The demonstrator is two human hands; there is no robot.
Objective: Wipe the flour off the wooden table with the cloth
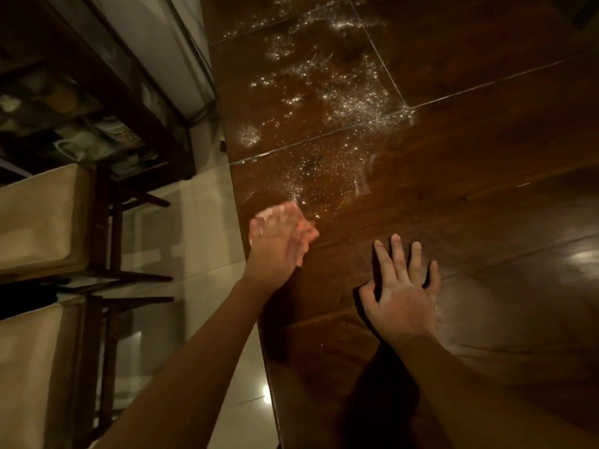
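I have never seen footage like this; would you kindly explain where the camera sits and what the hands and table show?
No machine here: a person wears a wide-angle camera on the head, looking down at their own bare hands. The right hand lies flat, fingers spread, on the dark wooden table. The left hand is blurred at the table's edge and seems to hold nothing. White flour is scattered on the boards beyond the hands. No cloth is in view. To the left, cushioned chairs stand on a pale tiled floor.
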